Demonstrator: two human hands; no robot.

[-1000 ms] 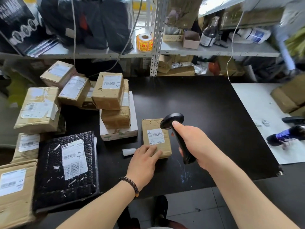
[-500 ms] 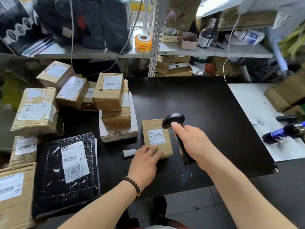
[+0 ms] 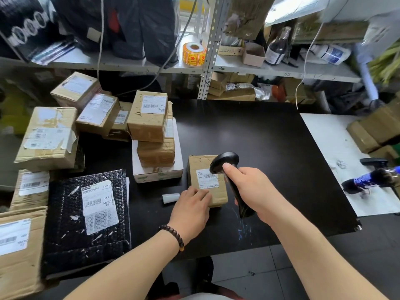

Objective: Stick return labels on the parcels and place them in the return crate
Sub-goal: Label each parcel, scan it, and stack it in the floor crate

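Observation:
A small brown parcel (image 3: 203, 167) with a white barcode label (image 3: 207, 179) lies on the black table (image 3: 259, 137). My left hand (image 3: 191, 210) rests flat on its near left corner. My right hand (image 3: 249, 189) grips a black barcode scanner (image 3: 229, 163) by the handle, its head right over the label. A small white strip (image 3: 171, 198) lies just left of the parcel. No crate is in view.
Stacked cardboard parcels (image 3: 149, 118) and a black bubble mailer (image 3: 86, 221) fill the table's left side. An orange sticker roll (image 3: 193, 54) sits on the shelf behind. To the right lies a white surface (image 3: 329, 148) with boxes and a blue-black tool (image 3: 368, 180).
The scanner head has shifted a little closer over the parcel's label. My left hand stays on the parcel's corner.

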